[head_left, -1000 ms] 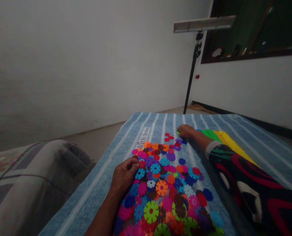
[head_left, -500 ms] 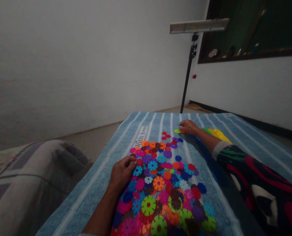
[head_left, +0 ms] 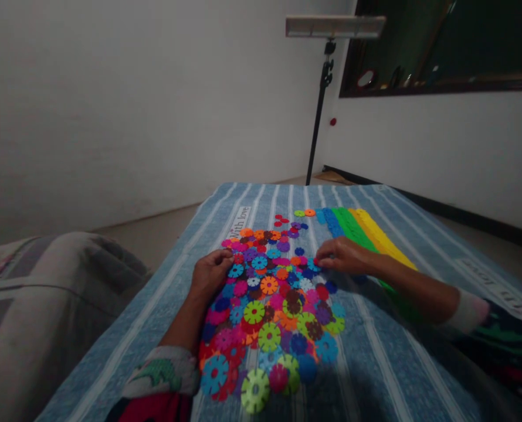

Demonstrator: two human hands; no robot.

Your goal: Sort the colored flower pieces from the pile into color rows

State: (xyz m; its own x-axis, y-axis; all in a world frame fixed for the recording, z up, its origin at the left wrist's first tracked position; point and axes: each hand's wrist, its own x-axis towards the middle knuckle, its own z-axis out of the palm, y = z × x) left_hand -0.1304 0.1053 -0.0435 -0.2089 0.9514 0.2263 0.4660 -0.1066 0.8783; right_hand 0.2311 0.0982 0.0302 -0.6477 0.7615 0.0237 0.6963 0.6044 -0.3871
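Observation:
A spread pile of flower-shaped, notched plastic discs in many colours lies on the striped blue cloth. At the pile's left edge rests my left hand, fingers curled closed beside a light blue disc; whether it holds anything is hidden. My right hand reaches in from the right, its fingertips pinched together at a blue disc on the pile's right edge. I cannot make out what is in that pinch. Beyond this hand run neat yellow, green and blue rows of overlapping discs.
An orange disc and a lime disc lie at the far end, left of the blue row. Several small red discs sit nearby. A black stand rises behind the table; grey fabric covers something at left.
My right hand has come back from the orange and lime discs at the far end to the pile's right edge, uncovering the coloured rows. My left hand stays by the pile. The view has shifted.

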